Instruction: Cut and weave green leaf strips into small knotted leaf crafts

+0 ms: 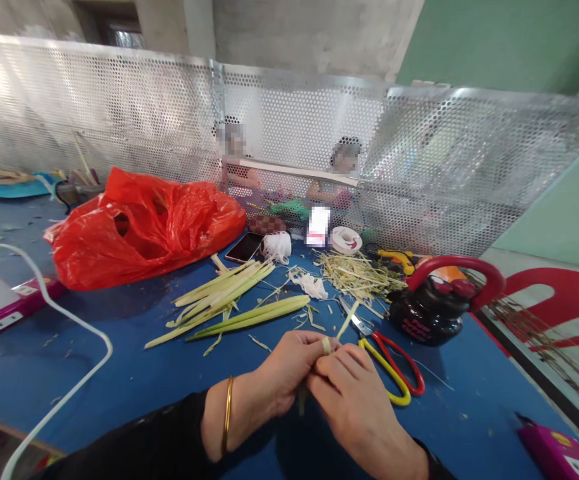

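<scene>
A narrow pale green plant strip sticks up from between my two hands. My left hand, with a gold bangle at the wrist, is closed on the strip near a small wound loop at its fingertips. Pressed close against it, my right hand has curled fingers on the same piece; its fingertips are partly hidden. Scissors with one red and one yellow handle lie just right of the hands. Beyond my left hand are green stalks and a bundle of peeled pale stalks.
A red plastic bag fills the back left. White string, a tape roll and plant scraps lie before a perforated metal screen, two people beyond it. A black jug stands right; a white cable crosses left.
</scene>
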